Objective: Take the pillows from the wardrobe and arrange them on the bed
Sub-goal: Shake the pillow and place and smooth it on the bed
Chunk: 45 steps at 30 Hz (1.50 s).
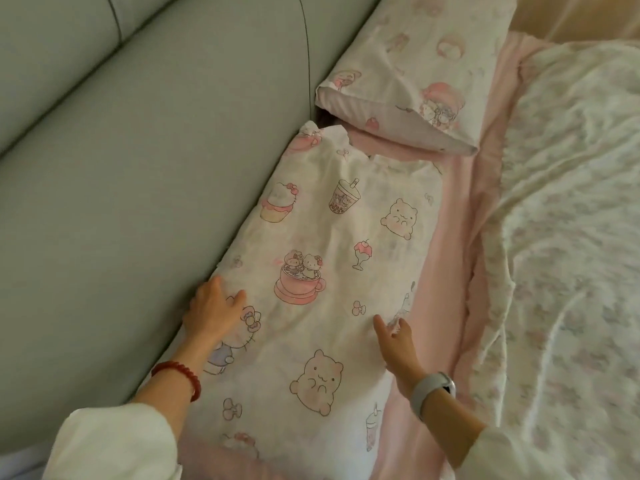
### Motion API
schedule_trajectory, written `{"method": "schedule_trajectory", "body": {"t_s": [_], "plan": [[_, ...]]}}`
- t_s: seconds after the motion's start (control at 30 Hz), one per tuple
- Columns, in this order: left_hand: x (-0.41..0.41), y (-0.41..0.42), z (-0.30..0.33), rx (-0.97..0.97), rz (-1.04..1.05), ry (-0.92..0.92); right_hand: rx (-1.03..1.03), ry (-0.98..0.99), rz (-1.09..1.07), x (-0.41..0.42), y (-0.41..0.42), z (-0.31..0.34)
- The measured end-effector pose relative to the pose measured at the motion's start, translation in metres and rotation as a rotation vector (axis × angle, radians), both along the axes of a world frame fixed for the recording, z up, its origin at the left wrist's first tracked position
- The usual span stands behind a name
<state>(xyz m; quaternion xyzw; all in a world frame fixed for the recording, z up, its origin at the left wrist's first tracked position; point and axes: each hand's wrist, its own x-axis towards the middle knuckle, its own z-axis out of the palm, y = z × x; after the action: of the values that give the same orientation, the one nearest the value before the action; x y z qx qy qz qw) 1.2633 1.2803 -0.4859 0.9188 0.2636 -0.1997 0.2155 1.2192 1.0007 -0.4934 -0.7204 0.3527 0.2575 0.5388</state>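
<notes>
A white pillow printed with pink cartoon figures lies flat on the pink sheet, its long left edge against the headboard. My left hand rests flat on its left side, fingers spread, next to the headboard. My right hand lies on the pillow's right edge, fingers slightly apart, holding nothing. A second pillow in a similar print lies farther along the headboard, its near open end folded over. The two pillows sit end to end with a small gap between them.
A padded grey-green headboard fills the left side. A pink sheet shows beside the pillows. A rumpled floral quilt covers the right of the bed. White sleeves, a red bead bracelet and a pale watch are on my arms.
</notes>
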Motion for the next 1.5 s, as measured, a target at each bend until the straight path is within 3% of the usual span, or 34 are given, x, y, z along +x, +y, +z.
{"method": "schedule_trajectory", "body": {"t_s": [0.23,0.47,0.57,0.67,0.83,0.97,1.13,1.2,1.3,1.4,1.5], "plan": [[0.020,0.008,-0.030,-0.076,0.156,0.005,0.018,-0.001,-0.321,0.016,0.021,-0.022],[0.039,-0.042,0.033,-0.156,0.149,-0.566,-0.321,-0.482,-0.362,0.038,-0.001,0.050],[0.050,-0.062,0.057,-0.192,0.175,-0.695,-0.392,-0.615,-0.438,0.056,-0.021,0.079],[0.063,-0.071,0.060,-0.237,0.177,-0.636,-0.419,-0.609,-0.432,0.067,-0.037,0.082],[0.075,-0.052,0.019,-0.368,0.135,-0.105,-0.367,-0.343,-0.200,0.062,-0.062,0.042],[0.025,-0.034,-0.020,-0.424,0.111,-0.035,-0.354,-0.261,-0.074,0.011,-0.061,0.006],[-0.035,-0.015,-0.045,-0.549,0.225,0.092,-0.197,-0.119,-0.177,-0.055,-0.047,-0.017],[-0.041,-0.012,-0.045,-0.539,0.230,0.045,-0.190,-0.102,-0.182,-0.056,-0.045,-0.015],[-0.040,-0.013,-0.030,-0.352,0.217,-0.155,-0.274,-0.084,-0.201,-0.053,-0.038,-0.006],[-0.039,-0.005,-0.007,-0.282,0.221,-0.346,-0.313,-0.140,-0.285,-0.062,-0.019,0.010],[-0.048,0.022,0.010,-0.125,0.181,-0.433,-0.335,-0.152,-0.322,-0.082,0.008,0.020]]}}
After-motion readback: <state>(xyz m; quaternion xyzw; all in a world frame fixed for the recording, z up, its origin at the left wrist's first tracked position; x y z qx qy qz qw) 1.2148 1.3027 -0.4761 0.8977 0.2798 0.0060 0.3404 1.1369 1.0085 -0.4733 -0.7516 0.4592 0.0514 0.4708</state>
